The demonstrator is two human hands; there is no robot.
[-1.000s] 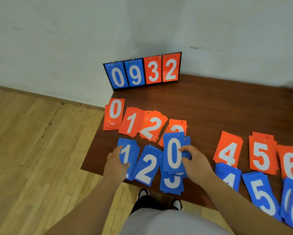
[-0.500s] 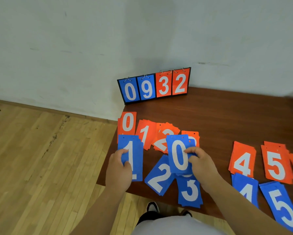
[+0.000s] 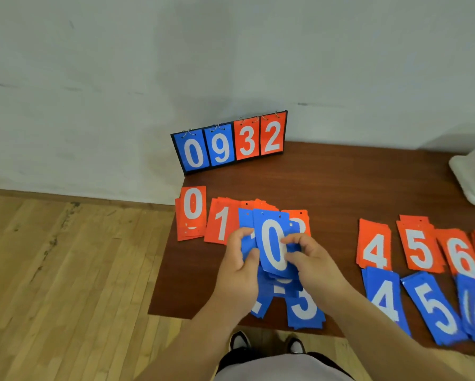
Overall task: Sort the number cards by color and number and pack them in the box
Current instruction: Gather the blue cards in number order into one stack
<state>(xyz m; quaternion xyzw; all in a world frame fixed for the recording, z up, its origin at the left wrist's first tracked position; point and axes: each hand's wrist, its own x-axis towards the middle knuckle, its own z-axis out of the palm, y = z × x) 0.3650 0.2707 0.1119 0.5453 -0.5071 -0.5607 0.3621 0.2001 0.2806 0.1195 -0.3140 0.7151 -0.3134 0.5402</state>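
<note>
Mostly, the left hand (image 3: 237, 273) hides the blue 2 pile (image 3: 260, 305).

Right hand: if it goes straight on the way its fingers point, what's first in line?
Probably the left hand: the right hand points left across the blue 0-topped stack it pinches, and the left hand grips the stack's far side. Depth unclear.

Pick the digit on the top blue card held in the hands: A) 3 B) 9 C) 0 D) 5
C: the top card of the blue stack, gripped between the left hand and the right hand, shows a white 0.
</note>
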